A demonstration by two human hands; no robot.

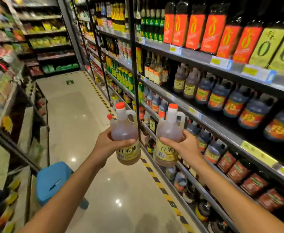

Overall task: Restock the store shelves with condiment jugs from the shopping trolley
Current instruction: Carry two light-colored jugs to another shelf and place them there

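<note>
Two pale jugs were held up. Left hand (pixel 111 142) gripped one jug (pixel 126 137); right hand (pixel 182 143) clasped the other (pixel 169 138) beside the shelves (pixel 213 126).

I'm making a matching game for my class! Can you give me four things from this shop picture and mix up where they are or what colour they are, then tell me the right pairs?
Things:
1. jug caps
2. stool
3. floor tape
4. left hand

Matches:
A. blue, on the floor on the left
B. yellow and black stripes along the shelves
C. orange-red
D. grips a jug with a yellow label

Right pairs: 1-C, 2-A, 3-B, 4-D
</note>
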